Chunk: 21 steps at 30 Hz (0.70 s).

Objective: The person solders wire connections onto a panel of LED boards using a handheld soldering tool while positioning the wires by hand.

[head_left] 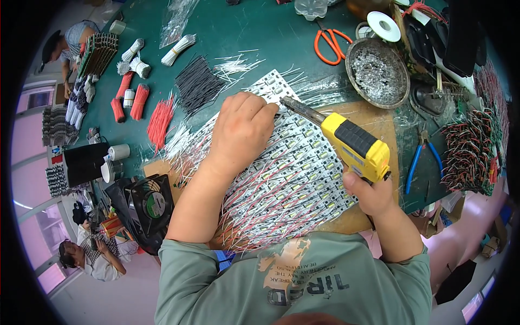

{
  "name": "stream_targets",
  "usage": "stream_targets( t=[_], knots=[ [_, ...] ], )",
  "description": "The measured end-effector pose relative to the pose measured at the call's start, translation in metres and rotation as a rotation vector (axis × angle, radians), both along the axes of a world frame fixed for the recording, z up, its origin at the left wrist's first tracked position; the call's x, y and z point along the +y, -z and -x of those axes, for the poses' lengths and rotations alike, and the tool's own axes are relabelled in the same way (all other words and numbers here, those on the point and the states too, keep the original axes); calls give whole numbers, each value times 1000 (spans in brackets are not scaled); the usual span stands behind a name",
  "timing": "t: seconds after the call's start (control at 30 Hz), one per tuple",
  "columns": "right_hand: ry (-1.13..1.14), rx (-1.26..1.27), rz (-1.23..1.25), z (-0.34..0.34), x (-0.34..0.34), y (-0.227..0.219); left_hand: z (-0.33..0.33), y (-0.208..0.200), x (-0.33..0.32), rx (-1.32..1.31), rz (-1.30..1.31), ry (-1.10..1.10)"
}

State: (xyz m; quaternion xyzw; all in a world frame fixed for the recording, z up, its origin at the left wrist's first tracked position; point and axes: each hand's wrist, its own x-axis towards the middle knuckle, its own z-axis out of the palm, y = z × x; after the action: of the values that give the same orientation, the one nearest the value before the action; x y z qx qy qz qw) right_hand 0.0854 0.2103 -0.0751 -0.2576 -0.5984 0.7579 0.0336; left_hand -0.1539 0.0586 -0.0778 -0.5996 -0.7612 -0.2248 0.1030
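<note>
My right hand (371, 192) is wrapped round the grip of a yellow and black soldering gun (355, 143). Its metal tip points left and rests close to the fingertips of my left hand (244, 122). That hand is closed in a pinch over the upper part of a white panel of small LED circuit boards (311, 157); what the fingers hold is hidden behind them. Rows of thin red and white wires (254, 203) stick out from the boards lower down the panel. A brown board (387, 127) lies beneath the panel.
Black wires (199, 84), red wires (161, 122) and tied wire bundles (139, 102) lie left. At right are orange-handled scissors (329, 46), a metal pan of silvery scraps (377, 73), blue-handled pliers (424, 157) and wired parts (470, 149). A fan (149, 200) stands near left. Two people are beyond.
</note>
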Motion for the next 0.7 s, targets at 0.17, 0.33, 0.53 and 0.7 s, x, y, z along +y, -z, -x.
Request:
stream_targets(
  t=[0.17,0.33,0.53,0.7],
  knots=[
    [7,2,-2,0,0,1,-2,1,1,3,-1,-6],
    [2,5,-12,0,0,1,-4,1,1,-25,5,-31],
    [-58,-24,-30,-2,2,2,-5,1,1,-31,9,-43],
    [6,62,45,-4,1,7,-6,2,1,-22,21,-54]
  ],
)
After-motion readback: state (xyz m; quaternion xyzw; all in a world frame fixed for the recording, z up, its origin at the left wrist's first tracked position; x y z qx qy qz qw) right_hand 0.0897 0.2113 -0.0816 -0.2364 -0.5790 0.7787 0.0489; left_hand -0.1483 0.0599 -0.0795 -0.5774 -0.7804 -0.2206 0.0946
